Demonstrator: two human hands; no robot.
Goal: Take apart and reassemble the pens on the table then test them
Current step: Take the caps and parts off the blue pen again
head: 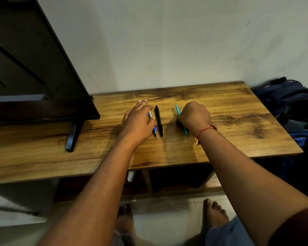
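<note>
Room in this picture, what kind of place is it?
Most likely a room at home. A flat-screen TV stands on a low wooden table against a plain wall, backpacks are piled beside it, and the person's bare feet are on a tiled floor.

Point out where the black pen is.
Head view: the black pen lies on the table, untouched, just right of the blue-and-white pen partly under the left hand, left of the teal pen.
</note>
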